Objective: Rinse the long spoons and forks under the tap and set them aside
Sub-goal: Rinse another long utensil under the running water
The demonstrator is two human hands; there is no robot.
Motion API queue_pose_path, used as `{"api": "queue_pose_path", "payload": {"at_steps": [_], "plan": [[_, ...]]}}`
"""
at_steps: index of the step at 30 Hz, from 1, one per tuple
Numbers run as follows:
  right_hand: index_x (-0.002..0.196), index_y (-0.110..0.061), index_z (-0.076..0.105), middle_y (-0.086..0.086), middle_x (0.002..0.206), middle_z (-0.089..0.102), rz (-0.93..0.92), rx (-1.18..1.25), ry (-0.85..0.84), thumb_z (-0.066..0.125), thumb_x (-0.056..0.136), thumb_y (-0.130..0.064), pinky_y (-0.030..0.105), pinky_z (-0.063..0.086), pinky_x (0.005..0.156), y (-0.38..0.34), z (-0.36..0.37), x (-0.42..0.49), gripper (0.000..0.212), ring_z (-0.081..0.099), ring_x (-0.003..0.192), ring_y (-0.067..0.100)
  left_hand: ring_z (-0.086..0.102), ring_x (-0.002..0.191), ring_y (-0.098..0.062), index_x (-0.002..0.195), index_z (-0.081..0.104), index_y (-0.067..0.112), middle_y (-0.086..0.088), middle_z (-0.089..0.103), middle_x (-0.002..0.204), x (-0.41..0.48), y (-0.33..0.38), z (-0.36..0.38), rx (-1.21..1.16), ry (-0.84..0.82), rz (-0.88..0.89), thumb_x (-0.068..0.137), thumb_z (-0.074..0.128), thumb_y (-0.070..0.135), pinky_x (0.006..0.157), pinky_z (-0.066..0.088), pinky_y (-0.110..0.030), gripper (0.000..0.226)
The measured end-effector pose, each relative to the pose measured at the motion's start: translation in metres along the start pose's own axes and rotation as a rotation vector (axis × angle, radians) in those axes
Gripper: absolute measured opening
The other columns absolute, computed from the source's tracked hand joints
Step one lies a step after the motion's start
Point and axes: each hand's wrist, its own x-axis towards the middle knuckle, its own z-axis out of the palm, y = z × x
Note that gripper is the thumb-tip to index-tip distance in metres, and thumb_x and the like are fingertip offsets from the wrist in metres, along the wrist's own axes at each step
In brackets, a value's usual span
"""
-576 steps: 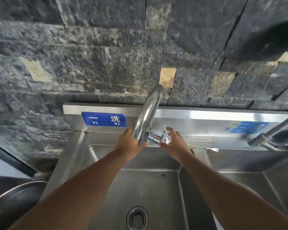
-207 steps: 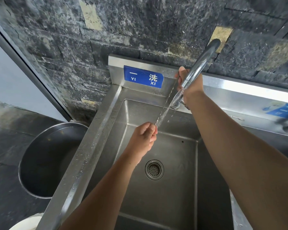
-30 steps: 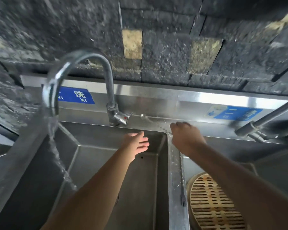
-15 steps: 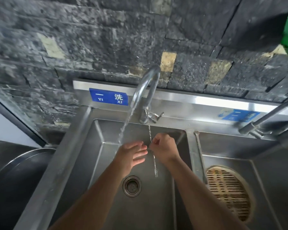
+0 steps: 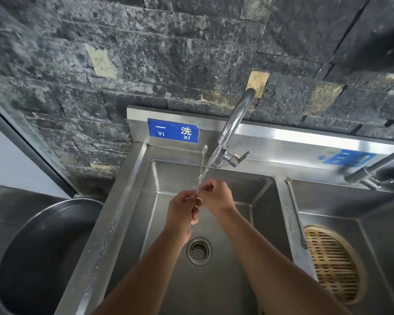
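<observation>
Pinching one thin long utensil (image 5: 191, 227) between curled fingers (image 5: 190, 198), left hand (image 5: 182, 211) and right hand (image 5: 217, 197) meet under the tap stream (image 5: 202, 165). Left basin (image 5: 248, 215): drain (image 5: 199, 251) at 6 o'clock of hands. Divider (image 5: 287, 226), 3 o'clock: one long fork (image 5: 293, 211). Right basin (image 5: 328, 201): round slatted tray (image 5: 333, 266).

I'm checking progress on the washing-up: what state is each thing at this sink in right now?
tap: running
long utensil: in the stream, held by both grips
left grip: holding the long utensil
right grip: pinching the long utensil
long fork: lying on the divider, untouched
drain: open, strainer in place
slatted round rack: lying flat in the right basin
</observation>
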Motion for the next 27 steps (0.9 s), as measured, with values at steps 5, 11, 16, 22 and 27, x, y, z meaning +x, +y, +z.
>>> {"api": "queue_pose_path", "payload": {"at_steps": [5, 11, 16, 22, 27], "plan": [[0.094, -0.019, 0.067, -0.004, 0.072, 0.066, 0.004, 0.135, -0.090, 0.075, 0.074, -0.022, 0.030, 0.048, 0.061, 0.001, 0.003, 0.005, 0.022, 0.059, 0.064, 0.014, 0.033, 0.038, -0.011, 0.090, 0.066, 0.004, -0.005, 0.057, 0.060, 0.003, 0.002, -0.008, 0.015, 0.012, 0.028, 0.099, 0.047, 0.003, 0.040, 0.018, -0.018, 0.021], [0.112, -0.014, 0.061, -0.005, 0.065, 0.068, 0.000, 0.279, -0.181, 0.070, 0.076, -0.004, 0.022, 0.038, 0.039, 0.004, 0.004, -0.001, 0.039, 0.056, 0.050, 0.008, 0.031, 0.036, -0.009, 0.083, 0.070, 0.007, -0.006, 0.058, 0.059, -0.004, -0.006, -0.021, 0.074, -0.017, 0.014, 0.097, 0.054, 0.011, 0.037, 0.019, -0.018, 0.021], [0.127, -0.016, 0.055, 0.007, 0.076, 0.071, -0.005, 0.399, -0.200, 0.071, 0.078, 0.002, 0.019, 0.033, 0.036, 0.005, 0.003, -0.005, 0.054, 0.055, 0.044, 0.008, 0.029, 0.036, -0.008, 0.084, 0.071, 0.008, -0.004, 0.055, 0.056, -0.013, -0.013, -0.024, 0.078, -0.022, 0.001, 0.097, 0.055, 0.013, 0.037, 0.019, -0.016, 0.021], [0.098, -0.008, 0.063, 0.004, 0.059, 0.063, -0.030, 0.483, -0.184, 0.070, 0.078, 0.009, 0.020, 0.036, 0.038, 0.000, 0.001, -0.002, 0.027, 0.051, 0.042, 0.012, 0.026, 0.035, -0.009, 0.086, 0.071, 0.007, -0.006, 0.052, 0.054, -0.022, -0.012, -0.029, 0.079, -0.001, 0.032, 0.095, 0.054, 0.007, 0.039, 0.016, -0.017, 0.019], [0.083, -0.003, 0.063, 0.014, 0.066, 0.062, -0.004, 0.521, -0.148, 0.067, 0.082, 0.011, 0.021, 0.042, 0.042, -0.008, 0.000, 0.006, 0.015, 0.051, 0.040, 0.010, 0.024, 0.035, -0.009, 0.090, 0.068, -0.003, -0.009, 0.047, 0.055, -0.035, -0.011, -0.031, 0.102, -0.001, 0.061, 0.094, 0.056, 0.004, 0.039, 0.015, -0.016, 0.014]]}}
